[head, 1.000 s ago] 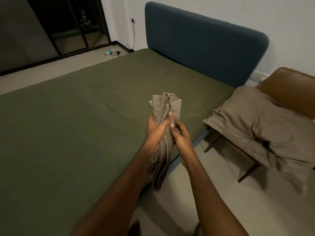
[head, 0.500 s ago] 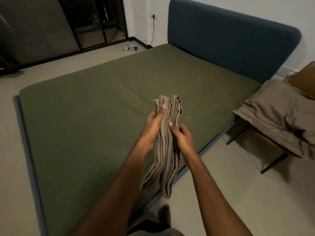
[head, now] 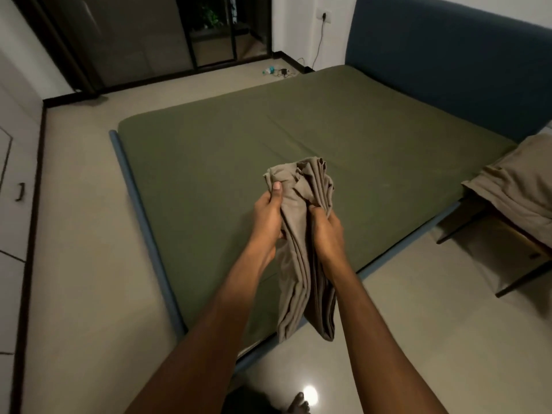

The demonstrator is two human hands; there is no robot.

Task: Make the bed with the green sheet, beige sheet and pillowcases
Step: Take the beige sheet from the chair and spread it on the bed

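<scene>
I see both hands raised over the near edge of the bed [head: 140, 210], grasping one bunched beige cloth [head: 301, 264]; whether it is the sheet or a pillowcase I cannot tell. My left hand [head: 267, 218] clutches the bundle's upper part, thumb laid up along the fabric. My right hand [head: 325, 231] sits just beside it, fingers curled round the same bundle. The cloth hangs in long folds between the forearms, its lower end past the bed's near edge, above the floor [head: 89, 234]. The green sheet [head: 268, 138] lies spread flat over the whole bed, up to the blue headboard [head: 448, 64]. Beside the bed's head end, more beige bedding [head: 519, 186] is heaped on a chair [head: 521, 245].
</scene>
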